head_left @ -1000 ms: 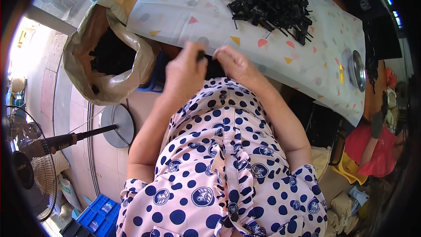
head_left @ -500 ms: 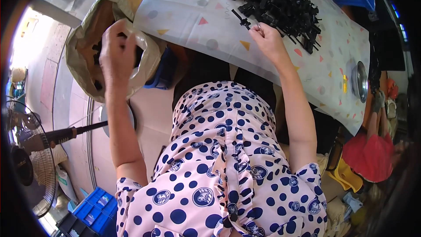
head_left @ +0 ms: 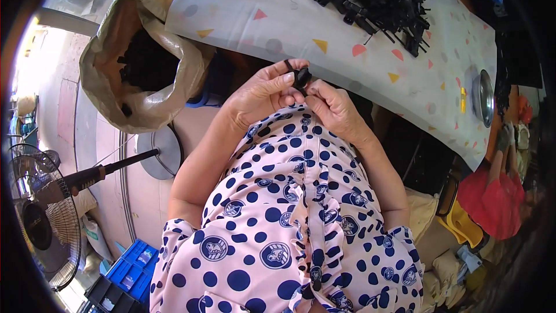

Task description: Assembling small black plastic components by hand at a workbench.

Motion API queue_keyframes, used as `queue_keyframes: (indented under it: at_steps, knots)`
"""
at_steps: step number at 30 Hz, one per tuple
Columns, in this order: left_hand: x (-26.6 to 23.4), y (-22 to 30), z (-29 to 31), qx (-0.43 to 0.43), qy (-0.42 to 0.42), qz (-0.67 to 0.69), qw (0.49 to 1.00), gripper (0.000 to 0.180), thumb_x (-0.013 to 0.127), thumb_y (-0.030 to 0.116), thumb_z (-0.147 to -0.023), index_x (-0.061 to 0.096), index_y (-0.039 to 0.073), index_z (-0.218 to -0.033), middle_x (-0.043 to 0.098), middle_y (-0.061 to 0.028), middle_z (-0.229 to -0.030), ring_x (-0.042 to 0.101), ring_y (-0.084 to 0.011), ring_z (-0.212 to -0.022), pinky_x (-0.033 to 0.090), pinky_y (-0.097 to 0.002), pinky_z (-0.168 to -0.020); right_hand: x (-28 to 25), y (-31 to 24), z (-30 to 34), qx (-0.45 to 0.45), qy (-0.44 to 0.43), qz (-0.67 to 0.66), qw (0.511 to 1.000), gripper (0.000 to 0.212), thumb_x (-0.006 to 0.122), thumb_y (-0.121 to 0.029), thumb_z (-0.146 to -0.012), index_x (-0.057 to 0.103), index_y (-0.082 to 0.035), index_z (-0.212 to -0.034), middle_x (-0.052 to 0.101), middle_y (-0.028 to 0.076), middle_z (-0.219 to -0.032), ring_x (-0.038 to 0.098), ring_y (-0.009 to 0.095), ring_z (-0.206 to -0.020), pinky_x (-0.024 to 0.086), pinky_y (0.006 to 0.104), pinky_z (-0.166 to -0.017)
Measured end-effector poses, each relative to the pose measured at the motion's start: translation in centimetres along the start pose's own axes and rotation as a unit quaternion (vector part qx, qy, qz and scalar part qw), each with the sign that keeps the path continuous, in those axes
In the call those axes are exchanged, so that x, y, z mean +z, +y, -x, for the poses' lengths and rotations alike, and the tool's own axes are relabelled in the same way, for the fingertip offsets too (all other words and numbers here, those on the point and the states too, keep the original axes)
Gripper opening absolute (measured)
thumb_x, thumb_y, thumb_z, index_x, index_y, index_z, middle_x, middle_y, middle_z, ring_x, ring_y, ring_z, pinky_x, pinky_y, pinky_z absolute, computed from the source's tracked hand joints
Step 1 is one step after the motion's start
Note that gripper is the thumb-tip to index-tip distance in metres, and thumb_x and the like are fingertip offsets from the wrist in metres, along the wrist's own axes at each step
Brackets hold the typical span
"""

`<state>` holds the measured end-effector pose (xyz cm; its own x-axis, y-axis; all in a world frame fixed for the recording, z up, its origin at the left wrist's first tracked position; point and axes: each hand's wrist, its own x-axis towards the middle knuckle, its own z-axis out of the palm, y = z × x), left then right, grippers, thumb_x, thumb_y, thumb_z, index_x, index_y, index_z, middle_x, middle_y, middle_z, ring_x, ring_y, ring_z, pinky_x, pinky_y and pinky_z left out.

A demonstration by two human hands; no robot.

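In front of my waist, both hands meet over a small black plastic part [head_left: 302,77]. My left hand [head_left: 255,94] is closed round it, with thumb and fingers on its near side and a thin dark piece sticking up by the index finger. My right hand [head_left: 340,111] pinches at the part's right side; its fingertips hide whatever is between them. Beyond the hands, a heap of similar black parts with thin stems [head_left: 376,6] lies on the patterned tablecloth [head_left: 278,29]. To the left, an open woven sack [head_left: 99,78] contains a mass of black pieces [head_left: 147,61].
A round metal dish [head_left: 484,98] and a small yellow item [head_left: 463,99] are at the table's right end. A fan [head_left: 43,220] stands at left near blue crates [head_left: 132,269]. A person in red [head_left: 489,206] and a yellow chair [head_left: 463,226] are at right.
My left hand has come away from the sack to my waist. My right hand has drawn back from the heap with a black part, which my left hand now grips.
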<state>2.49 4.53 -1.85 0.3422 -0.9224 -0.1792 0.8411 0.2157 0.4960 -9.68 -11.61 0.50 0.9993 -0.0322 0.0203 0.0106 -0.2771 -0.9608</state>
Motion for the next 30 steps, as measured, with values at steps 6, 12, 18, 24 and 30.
queue_keyframes:
  at_steps: [6,12,18,24,30]
  knots:
    - [0.4,-1.0,0.8,-0.035,0.054,-0.083,0.994,0.04,0.065,0.011,-0.088,0.049,0.004,-0.124,0.065,-0.0098,-0.096,0.067,-0.0165,-0.069,0.056,-0.023,-0.064,0.4,0.6,0.7,-0.097,-0.026,0.216,0.971,0.022,0.059,-0.01,-0.088,0.053,-0.007,-0.109,0.062,0.014,-0.073,0.062,0.033,-0.062,0.047,0.0382,-0.052]
    - [2.1,-0.6,1.3,0.034,0.11,-0.19,0.975,0.04,0.063,0.005,-0.088,0.045,0.006,-0.124,0.064,-0.0096,-0.094,0.066,-0.0149,-0.072,0.055,-0.0239,-0.065,1.0,0.1,0.8,-0.123,0.018,0.258,0.958,0.018,0.059,-0.012,-0.088,0.052,-0.006,-0.104,0.062,0.012,-0.073,0.061,0.033,-0.06,0.047,0.0397,-0.05]
    - [2.7,-0.9,1.6,0.082,0.151,-0.232,0.957,0.037,0.059,0.001,-0.088,0.043,0.007,-0.12,0.06,-0.0079,-0.092,0.064,-0.0132,-0.074,0.054,-0.0228,-0.066,0.6,0.4,0.9,-0.077,0.055,0.216,0.972,0.011,0.056,-0.017,-0.092,0.053,-0.007,-0.097,0.059,0.015,-0.069,0.061,0.034,-0.062,0.047,0.0366,-0.052]
    - [2.3,-1.7,1.2,0.115,0.153,-0.336,0.922,0.034,0.056,-0.003,-0.087,0.042,0.005,-0.117,0.056,-0.0057,-0.087,0.063,-0.0101,-0.073,0.052,-0.0215,-0.063,0.6,-0.2,0.7,0.017,0.066,0.078,0.995,0.019,0.045,-0.021,-0.1,0.054,-0.004,-0.1,0.052,0.008,-0.07,0.05,0.016,-0.062,0.042,0.0271,-0.057]
    - [2.5,-2.2,1.0,0.119,0.157,-0.415,0.888,0.03,0.055,-0.006,-0.085,0.04,0.005,-0.11,0.056,-0.0063,-0.083,0.059,-0.01,-0.068,0.05,-0.0226,-0.06,1.2,-1.0,-0.1,0.096,0.039,-0.079,0.991,0.023,0.04,-0.021,-0.102,0.05,0.0,-0.104,0.048,0.001,-0.072,0.042,0.008,-0.064,0.038,0.0224,-0.058]
